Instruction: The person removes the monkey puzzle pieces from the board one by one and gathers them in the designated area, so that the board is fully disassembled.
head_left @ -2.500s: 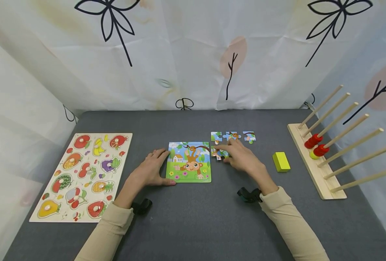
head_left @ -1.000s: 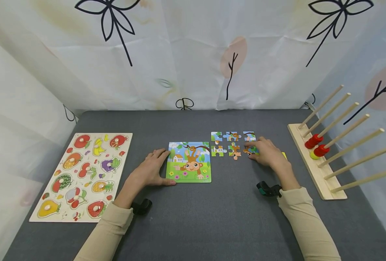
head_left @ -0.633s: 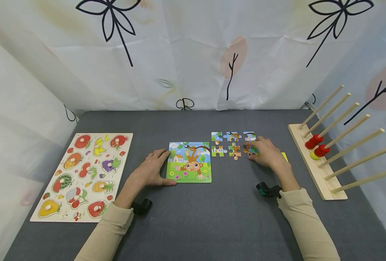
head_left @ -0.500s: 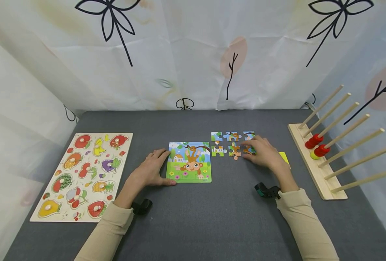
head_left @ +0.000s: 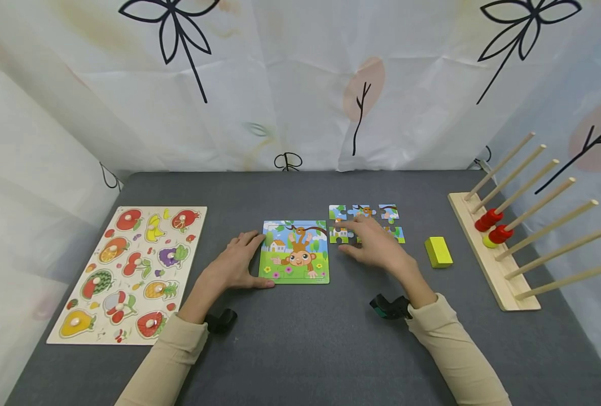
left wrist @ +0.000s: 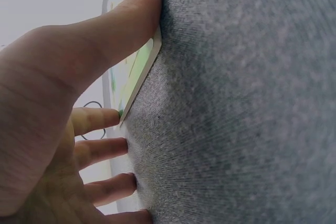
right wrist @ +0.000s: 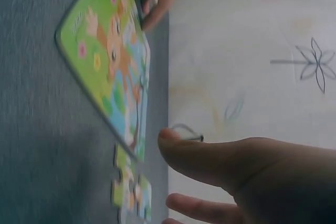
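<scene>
A square monkey puzzle board (head_left: 294, 252) lies flat at the middle of the table. My left hand (head_left: 234, 264) rests at its left edge, thumb at the lower left corner; the left wrist view shows the thumb against the board's rim (left wrist: 140, 80) and the other fingers spread. My right hand (head_left: 376, 242) is over the loose puzzle pieces right of the board, fingers extended and thumb apart. It partly hides the lower middle piece. A house piece (head_left: 338, 235) lies beside its index finger. In the right wrist view, the thumb (right wrist: 202, 158) is above the table; no piece shows in its grasp.
At the left lies a fruit knob board (head_left: 143, 265). A yellow block (head_left: 438, 252) sits right of my right hand. Further right stands a wooden peg rack (head_left: 498, 254) with tilted rods and red and yellow-green beads (head_left: 500, 234). A patterned curtain (head_left: 300, 84) hangs behind the table.
My right hand has moved left from the piece at the right end to over the middle and left pieces, uncovering the yellow block. My left hand has stayed at the board.
</scene>
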{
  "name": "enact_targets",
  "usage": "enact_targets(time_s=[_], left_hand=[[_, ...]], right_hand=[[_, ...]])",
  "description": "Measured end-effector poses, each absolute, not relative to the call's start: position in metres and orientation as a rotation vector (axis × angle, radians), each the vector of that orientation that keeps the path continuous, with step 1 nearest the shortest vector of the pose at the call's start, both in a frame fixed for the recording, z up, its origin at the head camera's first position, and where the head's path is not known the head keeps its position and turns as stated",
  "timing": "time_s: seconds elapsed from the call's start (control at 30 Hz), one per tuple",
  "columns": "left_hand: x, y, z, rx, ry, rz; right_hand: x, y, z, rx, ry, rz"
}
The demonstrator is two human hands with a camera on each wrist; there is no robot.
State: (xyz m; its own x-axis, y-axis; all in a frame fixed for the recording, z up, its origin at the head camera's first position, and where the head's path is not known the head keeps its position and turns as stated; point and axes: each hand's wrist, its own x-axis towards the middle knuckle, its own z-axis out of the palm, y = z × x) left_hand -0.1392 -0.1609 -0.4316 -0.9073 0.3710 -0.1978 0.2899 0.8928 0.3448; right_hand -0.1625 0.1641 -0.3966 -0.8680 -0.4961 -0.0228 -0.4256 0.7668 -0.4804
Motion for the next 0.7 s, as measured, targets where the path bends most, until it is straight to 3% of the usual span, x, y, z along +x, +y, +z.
enact_targets(time_s=[0.7], left_hand=[[-0.140,-0.163,-0.434,0.529,2.806,0.468]], right_hand=[[-0.143,0.070,-0.406,-0.931,2.620,-0.854]])
